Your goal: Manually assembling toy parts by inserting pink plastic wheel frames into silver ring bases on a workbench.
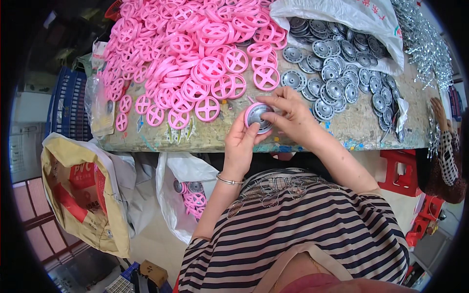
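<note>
Over the table's near edge, both my hands close on a pink ring wheel with a grey disc (255,115) set in it. My left hand (239,139) grips its lower left rim, thumb on the disc's face. From the right, my right hand (292,116) pinches it, with the thumb against the disc and fingers along the upper rim. Beyond my hands to the left spreads a large heap of pink four-spoked rings (193,90). Round grey discs (334,89) lie piled to the right, spilling from a white plastic sack (342,12). The held wheel's underside is hidden.
Below the worn table (205,140), a white bag (168,168) holds wheels of pink and grey. An opened tan paper sack (112,219) stands left of it. Silver tinsel (425,44) hangs at the far right, near another person's arm (445,141). A red stool (398,171) stands below.
</note>
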### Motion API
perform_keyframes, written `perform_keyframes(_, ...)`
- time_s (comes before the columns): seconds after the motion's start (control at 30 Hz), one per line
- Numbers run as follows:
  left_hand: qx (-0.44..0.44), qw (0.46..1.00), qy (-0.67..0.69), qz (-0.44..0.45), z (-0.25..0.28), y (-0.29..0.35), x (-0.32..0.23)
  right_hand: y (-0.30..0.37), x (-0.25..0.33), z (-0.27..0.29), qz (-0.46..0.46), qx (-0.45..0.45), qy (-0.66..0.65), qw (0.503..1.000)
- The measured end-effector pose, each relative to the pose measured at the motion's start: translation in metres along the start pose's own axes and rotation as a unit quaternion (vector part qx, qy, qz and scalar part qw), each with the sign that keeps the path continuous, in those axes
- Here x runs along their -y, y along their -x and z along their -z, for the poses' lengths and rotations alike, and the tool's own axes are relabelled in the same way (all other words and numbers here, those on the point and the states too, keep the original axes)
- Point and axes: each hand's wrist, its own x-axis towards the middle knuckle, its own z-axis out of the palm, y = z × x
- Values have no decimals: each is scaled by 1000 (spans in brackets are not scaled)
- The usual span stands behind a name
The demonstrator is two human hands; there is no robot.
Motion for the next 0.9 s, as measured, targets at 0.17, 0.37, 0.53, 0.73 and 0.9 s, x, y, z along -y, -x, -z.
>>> perform_keyframes(0.17, 23, 998, -53, -26, 2, 7, -2, 3, 10, 1, -209, 81, -189, 956)
perform_keyframes(0.37, -3, 997, -70, -30, 7, 20, -2, 12, 8, -16, -185, 65, -170, 966)
perform_keyframes(0.53, -190, 884, -389, -178, 53, 64, -8, 1, -11, 1, -89, 20, -47, 995)
perform_keyframes(0.73, -413, 776, -449, -159, 167, 164, -28, -43, -58, 43, -34, -53, 153, 986)
perform_keyframes(0.9, -333, 634, -698, -19, 176, 173, -22, -55, -49, 10, 66, -36, 343, 936)
